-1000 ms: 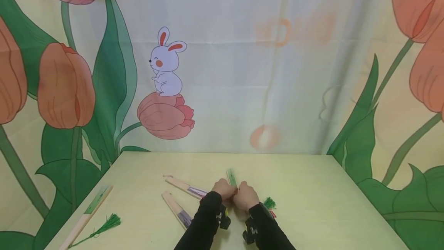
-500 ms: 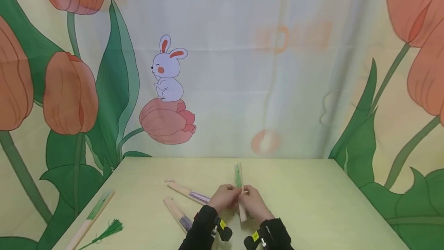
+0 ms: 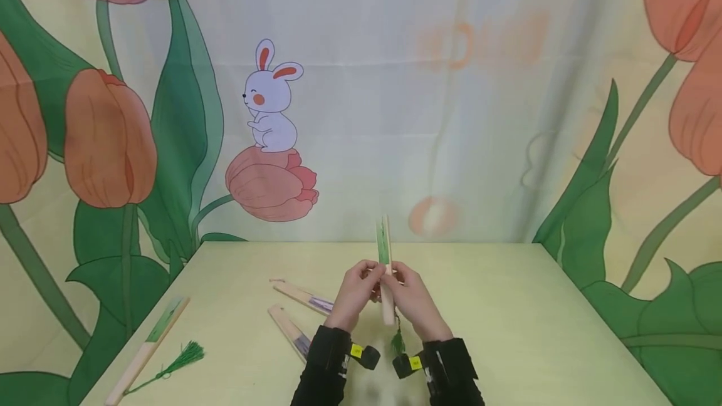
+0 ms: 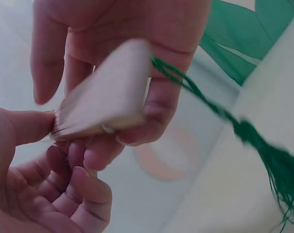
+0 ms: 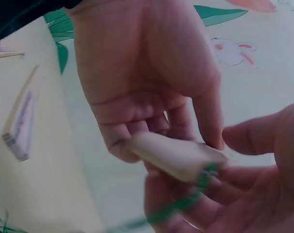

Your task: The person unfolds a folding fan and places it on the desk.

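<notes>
Staged recording set; cartoon tulip-and-rabbit backdrop hangs behind and beside a pale yellow table.

1. Both forearms, in black sleeves, reach forward from the near edge and converge at centre.
2. The left hand is raised, fingers curled in a pinching grip.
3. The right hand mirrors it, fingertips meeting the left's.

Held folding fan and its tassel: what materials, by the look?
Folding fan: pale matte slats, likely bamboo or light wood, going by the tan unpainted end; the green printed leaf looks like paper or fabric. Tassel: green thread or cord, loose strands fraying out.
</notes>
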Available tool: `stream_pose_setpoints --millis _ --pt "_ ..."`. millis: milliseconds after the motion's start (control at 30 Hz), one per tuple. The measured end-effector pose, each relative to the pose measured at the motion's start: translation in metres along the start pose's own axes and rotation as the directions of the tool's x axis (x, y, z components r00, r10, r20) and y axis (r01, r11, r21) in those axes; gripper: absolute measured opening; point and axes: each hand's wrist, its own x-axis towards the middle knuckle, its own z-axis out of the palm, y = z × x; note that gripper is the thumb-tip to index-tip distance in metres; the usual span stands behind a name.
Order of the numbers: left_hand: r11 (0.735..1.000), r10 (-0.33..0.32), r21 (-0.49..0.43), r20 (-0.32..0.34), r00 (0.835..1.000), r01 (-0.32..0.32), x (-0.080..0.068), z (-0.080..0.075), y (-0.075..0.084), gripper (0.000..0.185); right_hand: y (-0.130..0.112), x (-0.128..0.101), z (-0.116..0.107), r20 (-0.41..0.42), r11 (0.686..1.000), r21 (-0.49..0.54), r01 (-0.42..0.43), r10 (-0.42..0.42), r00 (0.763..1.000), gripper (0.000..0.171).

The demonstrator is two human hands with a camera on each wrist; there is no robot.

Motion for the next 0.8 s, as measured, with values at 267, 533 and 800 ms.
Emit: stream_pose_setpoints --millis 267,533,800 --pt "0.998 0.064 0.009 0.037 0.997 -0.064 -0.014 -0.001 0.033 0.023 -0.03 -0.016 -0.012 0.05 0.998 0.033 0.048 -0.05 0.998 0.031" --pt "0.978 0.171 0.118 0.009 0.985 -0.171 -0.024 0.001 0.055 0.024 -0.044 -0.019 -0.017 0.025 0.996 0.017 0.082 -0.082 0.996 0.028" --pt "0.975 0.191 0.113 0.001 0.982 -0.19 -0.032 -0.001 0.06 0.023 -0.044 -0.023 -0.014 -0.039 0.996 -0.011 0.091 -0.091 0.995 0.025"
